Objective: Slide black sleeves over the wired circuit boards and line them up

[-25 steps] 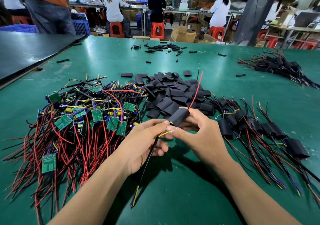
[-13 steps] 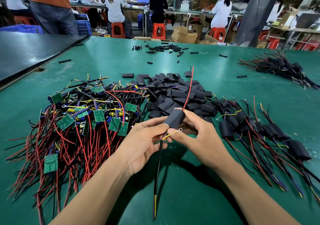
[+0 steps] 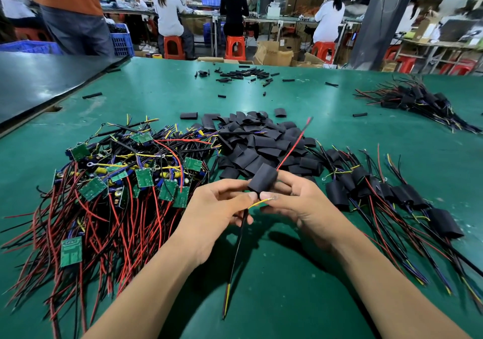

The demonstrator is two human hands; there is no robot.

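Observation:
Above the green table (image 3: 287,299), both hands hold one black sleeve (image 3: 262,178) that covers a circuit board; the board itself is hidden inside. My left hand (image 3: 211,216) pinches the sleeve's near end and its black cable. My right hand (image 3: 300,208) pinches the thin yellow wire (image 3: 261,202) and cradles the sleeve from the right. A red wire (image 3: 295,142) sticks up from the far end. Bare green boards with red and black wires (image 3: 117,187) lie heaped on the left. Loose black sleeves (image 3: 258,142) are piled in the middle. Sleeved boards (image 3: 392,195) lie in a row on the right.
A second bundle of sleeved boards (image 3: 418,101) lies at the far right. Small black tube pieces (image 3: 243,74) are scattered at the back. A dark raised surface (image 3: 39,82) borders the table on the left. People sit at benches beyond the table.
The sleeved board has tilted a little, so the red wire now leans right again. The hanging black cable has swung toward me. Both hands keep their hold.

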